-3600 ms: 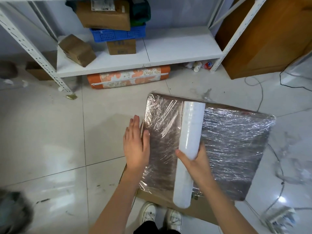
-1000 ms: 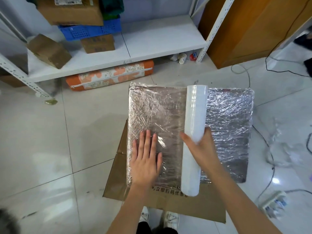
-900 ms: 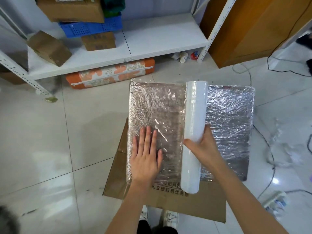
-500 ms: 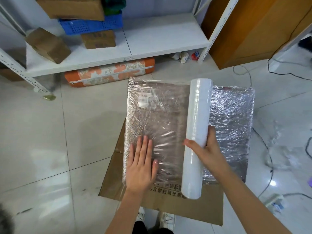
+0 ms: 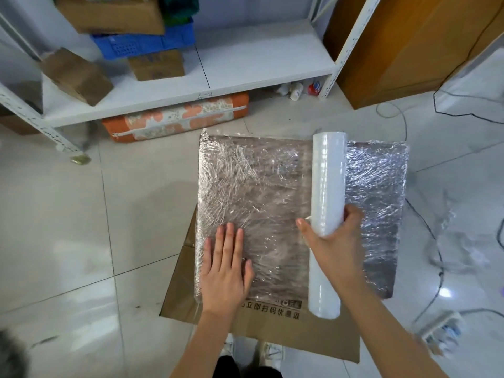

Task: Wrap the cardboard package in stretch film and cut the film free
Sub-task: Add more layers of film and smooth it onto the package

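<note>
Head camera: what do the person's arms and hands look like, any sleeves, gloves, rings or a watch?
Both forearms are bare as far as the frame shows, with no sleeve in view. The left hand and right hand wear no gloves. No ring, watch or wristband shows on either one. The nails look short and unpainted. Neither arm carries any marking or cable.

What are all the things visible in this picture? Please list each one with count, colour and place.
cardboard package: 1, brown under clear film, floor centre
film roll: 1, white, across the package
flat cardboard: 1, brown, under the package
shelf: 1, white, top
boxes: several, brown, on the shelf
crate: 1, blue, on the shelf
bag: 1, orange, under the shelf
cables: several, dark, floor right
left hand: flat on the package
right hand: grips the film roll
</note>
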`<state>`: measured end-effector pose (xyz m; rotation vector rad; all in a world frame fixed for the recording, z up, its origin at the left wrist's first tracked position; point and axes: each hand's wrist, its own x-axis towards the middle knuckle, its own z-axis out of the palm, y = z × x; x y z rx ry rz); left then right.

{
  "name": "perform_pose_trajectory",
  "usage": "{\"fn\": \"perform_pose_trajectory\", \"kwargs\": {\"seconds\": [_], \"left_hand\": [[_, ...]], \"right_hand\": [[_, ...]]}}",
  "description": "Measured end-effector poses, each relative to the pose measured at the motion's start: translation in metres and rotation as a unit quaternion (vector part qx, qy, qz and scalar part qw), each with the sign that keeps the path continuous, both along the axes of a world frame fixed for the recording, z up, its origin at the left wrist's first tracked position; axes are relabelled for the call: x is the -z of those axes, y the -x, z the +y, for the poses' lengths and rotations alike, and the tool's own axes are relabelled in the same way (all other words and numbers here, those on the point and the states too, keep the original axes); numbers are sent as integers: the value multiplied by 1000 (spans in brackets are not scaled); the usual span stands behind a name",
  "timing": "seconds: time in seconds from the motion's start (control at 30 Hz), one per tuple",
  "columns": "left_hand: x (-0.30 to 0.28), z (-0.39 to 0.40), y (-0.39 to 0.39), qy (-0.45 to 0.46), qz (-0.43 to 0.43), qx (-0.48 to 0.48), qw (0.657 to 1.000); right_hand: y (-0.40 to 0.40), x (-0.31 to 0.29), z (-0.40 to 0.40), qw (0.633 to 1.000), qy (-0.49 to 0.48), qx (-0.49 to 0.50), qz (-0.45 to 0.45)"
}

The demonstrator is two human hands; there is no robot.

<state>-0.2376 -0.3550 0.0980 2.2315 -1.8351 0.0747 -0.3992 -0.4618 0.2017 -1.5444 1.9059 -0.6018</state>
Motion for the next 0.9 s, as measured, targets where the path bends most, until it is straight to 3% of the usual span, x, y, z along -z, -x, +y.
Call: {"fn": "perform_pose_trajectory", "kwargs": {"seconds": [0.13,0.27,0.4,0.57,0.7,0.9], "left_hand": [[-17,-2,8,12,-2,-9,1000],[-19,-15,35,50,-4,87,995],[-4,-28,45,29,19,70,997],[-4,-33,42,13,36,66,997],[-3,-33,42,8,41,68,997],[-2,-25,41,29,59,77,995]], "right_hand": [[1,0,-6,1000,-16,6,26],[0,2,-10,999,-14,3,38],[-2,3,-11,999,0,-2,39],[1,2,-12,993,-45,14,-113],[9,-2,-16,988,-85,-24,-125],[23,-8,-5,995,-36,-63,-69]]}}
